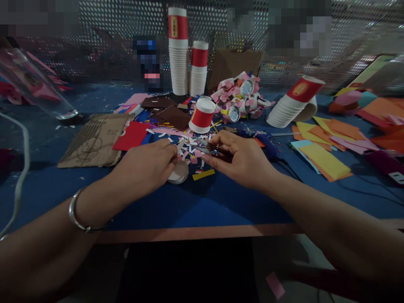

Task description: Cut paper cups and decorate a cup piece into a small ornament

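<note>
The right hand (pixel 248 159) gripped scissors (pixel 202 148) over paper bits (pixel 193 160). The left hand (pixel 142 165) curled by a white round thing (pixel 179 173); I couldn't tell if it held anything. A red-and-white cup (pixel 202 118) blocked part of the mess behind.

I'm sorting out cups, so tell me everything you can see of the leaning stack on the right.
The leaning stack is of nested cups, seemingly paper and mouth down, tilted with its top to the right. The top cup shows a red band with a round gold emblem; below it only white edges show. Its lower end rests on the blue table. A curved piece sits behind; contact is unclear. No hand touches the stack.
</note>
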Demonstrator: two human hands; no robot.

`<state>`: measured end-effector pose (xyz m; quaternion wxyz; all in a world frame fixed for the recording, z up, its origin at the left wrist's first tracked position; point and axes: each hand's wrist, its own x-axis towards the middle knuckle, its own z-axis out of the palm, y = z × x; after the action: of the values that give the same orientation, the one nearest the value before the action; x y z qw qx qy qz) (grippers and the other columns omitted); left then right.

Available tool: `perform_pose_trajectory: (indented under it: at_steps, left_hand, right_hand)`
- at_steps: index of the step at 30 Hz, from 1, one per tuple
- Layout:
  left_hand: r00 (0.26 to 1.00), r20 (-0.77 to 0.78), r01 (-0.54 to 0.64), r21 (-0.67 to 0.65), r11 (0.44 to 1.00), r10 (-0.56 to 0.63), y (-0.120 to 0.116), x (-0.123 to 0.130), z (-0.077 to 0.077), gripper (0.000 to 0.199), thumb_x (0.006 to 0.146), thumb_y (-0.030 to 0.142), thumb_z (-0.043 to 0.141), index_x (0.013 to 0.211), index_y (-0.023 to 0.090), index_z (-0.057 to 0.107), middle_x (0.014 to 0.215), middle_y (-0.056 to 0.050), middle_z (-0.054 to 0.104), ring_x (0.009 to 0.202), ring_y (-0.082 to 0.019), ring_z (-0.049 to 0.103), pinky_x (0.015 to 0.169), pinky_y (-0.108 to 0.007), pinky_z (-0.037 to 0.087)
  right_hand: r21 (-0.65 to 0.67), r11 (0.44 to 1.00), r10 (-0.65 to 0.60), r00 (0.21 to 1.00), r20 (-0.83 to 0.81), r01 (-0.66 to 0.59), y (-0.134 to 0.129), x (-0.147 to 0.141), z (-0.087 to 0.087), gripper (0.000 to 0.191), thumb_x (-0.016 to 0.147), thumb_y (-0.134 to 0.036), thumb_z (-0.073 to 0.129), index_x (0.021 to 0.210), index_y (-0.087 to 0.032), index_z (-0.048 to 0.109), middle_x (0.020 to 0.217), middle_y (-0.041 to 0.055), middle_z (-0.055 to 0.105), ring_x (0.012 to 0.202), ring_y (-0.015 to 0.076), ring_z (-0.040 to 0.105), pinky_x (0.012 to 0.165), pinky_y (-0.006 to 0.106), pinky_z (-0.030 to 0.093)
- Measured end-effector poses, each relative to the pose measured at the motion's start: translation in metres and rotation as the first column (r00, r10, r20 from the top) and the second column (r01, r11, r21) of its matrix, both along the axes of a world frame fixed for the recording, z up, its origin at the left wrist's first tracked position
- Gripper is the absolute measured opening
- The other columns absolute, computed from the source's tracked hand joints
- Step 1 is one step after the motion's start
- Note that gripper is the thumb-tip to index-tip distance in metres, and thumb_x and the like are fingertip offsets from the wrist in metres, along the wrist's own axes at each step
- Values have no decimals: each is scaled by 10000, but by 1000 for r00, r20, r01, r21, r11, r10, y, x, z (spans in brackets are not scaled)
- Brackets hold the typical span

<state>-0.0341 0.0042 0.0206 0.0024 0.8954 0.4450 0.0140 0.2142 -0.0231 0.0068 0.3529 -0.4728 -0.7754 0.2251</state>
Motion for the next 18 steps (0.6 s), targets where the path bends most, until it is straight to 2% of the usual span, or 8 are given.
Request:
perform_pose_trajectory:
  at_steps: [6,12,18]
  left_hand:
    - [999,-34,-24,35,999,25,-4,3,1,249,1019,247,433,1051,163,665,1087,-146,701,951,-308,697,662,-375,444]
    - [997,-55,-46,44,998,49,-9,11,2,277,1035,227,402,1094,141,658,1100,-171,686,946,-322,688,616,-373,410]
    - [990,132,-57,107,993,42,-7,11,4,189,1003,222,418,1022,182,601,1100,-171,686,999,-327,668,761,-418,496]
  right_hand:
    - [-13,1000,-17,1000,20,18,-2,-2,2,276,921,-470,711,966,-221,601,887,50,688,838,222,664,705,331,499]
    - [-18,1000,3,1000,18,-3,-2,-3,0,262,934,-455,703,968,-216,601,916,47,699,837,204,657,712,323,493]
    - [-15,1000,-2,996,-92,1,-1,-2,1,332,923,-517,744,956,-216,609,902,27,682,782,176,620,707,310,468]
